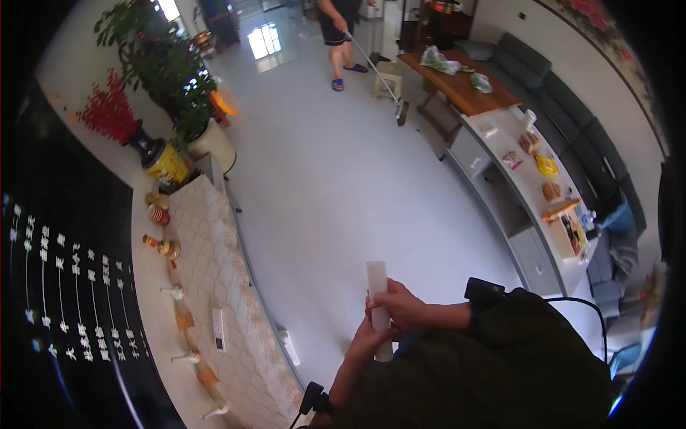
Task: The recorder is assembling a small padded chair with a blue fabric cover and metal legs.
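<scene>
- While both hands hold it over the near part of the scene, the white cylindrical roll (376, 277) stands on a slant, far end uncovered.
- Right hand (400, 304): fingers curled round the roll's middle. Left hand (363, 343): grasping just nearer, thumb laid across. How hard either squeezes, cannot tell.
- Main risk, I judge: a slip. Surface looks smooth; if one hand lets go early, the roll could tip or slide out near-end first.
- Below and beyond lies glossy floor (336, 193); a dropped roll would probably bounce or run off far.
- Too tight a squeeze might dent the wall, if hollow. Cannot tell if it is.
- Swinging left: patterned countertop (204, 257) carries a bottle (169, 249) and red-striped cups (158, 214) toward its far end; a careless elbow could knock them.
- Black cable (604, 322) loops right of the sleeve; might snag on a wide turn.
- Far off, a co-worker (339, 28) holds a long-handled floor tool; a rolling roll could reach those feet.
</scene>
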Motion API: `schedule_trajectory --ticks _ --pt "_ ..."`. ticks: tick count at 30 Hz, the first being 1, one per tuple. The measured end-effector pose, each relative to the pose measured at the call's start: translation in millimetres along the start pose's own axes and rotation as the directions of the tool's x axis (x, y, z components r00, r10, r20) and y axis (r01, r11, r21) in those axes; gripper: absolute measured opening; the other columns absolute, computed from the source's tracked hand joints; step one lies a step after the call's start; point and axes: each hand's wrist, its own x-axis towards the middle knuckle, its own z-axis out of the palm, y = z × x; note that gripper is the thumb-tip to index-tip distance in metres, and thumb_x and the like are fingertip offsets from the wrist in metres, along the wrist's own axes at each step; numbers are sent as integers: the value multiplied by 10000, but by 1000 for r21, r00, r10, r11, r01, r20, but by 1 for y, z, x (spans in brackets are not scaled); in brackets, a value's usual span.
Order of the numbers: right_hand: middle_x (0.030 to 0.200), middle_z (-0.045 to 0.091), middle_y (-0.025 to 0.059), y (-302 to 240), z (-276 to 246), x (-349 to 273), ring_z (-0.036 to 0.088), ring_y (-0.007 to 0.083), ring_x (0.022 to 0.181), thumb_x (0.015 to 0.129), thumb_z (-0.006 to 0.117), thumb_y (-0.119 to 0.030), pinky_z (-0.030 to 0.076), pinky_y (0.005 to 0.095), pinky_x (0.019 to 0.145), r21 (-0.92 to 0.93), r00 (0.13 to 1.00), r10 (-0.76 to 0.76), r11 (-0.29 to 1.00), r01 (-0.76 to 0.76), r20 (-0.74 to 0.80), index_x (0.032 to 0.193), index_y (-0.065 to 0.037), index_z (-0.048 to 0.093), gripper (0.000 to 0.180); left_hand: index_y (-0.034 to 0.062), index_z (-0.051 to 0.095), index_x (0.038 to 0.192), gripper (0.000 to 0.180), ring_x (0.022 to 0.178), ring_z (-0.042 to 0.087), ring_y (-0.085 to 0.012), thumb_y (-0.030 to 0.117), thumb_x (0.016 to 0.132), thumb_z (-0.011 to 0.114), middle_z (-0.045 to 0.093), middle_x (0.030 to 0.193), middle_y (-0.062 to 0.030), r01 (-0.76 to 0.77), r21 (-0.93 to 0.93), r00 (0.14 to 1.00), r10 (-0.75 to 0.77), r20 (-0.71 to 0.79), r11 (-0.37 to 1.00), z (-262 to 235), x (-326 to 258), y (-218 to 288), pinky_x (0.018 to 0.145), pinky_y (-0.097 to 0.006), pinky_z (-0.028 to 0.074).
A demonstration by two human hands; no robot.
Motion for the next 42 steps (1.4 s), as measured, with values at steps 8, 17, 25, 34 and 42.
schedule_trajectory --ticks 8,17,25,34,42 --pt "664 491 72 41 -8 -35 507 173 648 710 519 -99 433 317 623 337 997 0 941 26 -78 779 -33 462 111 -2 400 972 418 573 507 -145 148 641 605 498 679 -54 146 315 969 -199 144 938 -12 -16 -7 517 -268 420" --pt "683 525 77 102 -5 -102 542 196 686 698 535 -70 449 344 647 415 945 -116 877 242 -306 790 -35 465 120 -17 502 934 393 690 556 -160 211 644 635 563 785 -85 197 603 791 -489 368 773 -29 -24 -62 620 -270 445" --pt "683 532 71 105 -10 -138 555 191 695 680 534 -16 454 344 657 365 950 -145 898 244 -277 767 -43 474 108 7 515 960 528 786 566 -201 371 607 662 578 847 -110 -16 723 796 -428 427 691 -15 -30 -89 692 -307 440" --pt "724 543 65 116 -51 -241 531 167 678 642 559 -47 446 322 626 293 925 -235 900 323 -298 771 -53 498 143 -18 459 1006 400 737 528 -157 334 852 347 538 867 -85 260 475 618 -523 587 841 84 -73 -98 694 -285 422" --pt "763 562 87 171 -133 -381 555 225 759 640 579 -65 449 361 674 447 790 -433 658 606 -434 809 -59 514 181 14 541 877 427 648 508 -128 380 848 323 543 723 -61 -7 815 554 -676 486 580 217 -84 -184 639 -239 408"
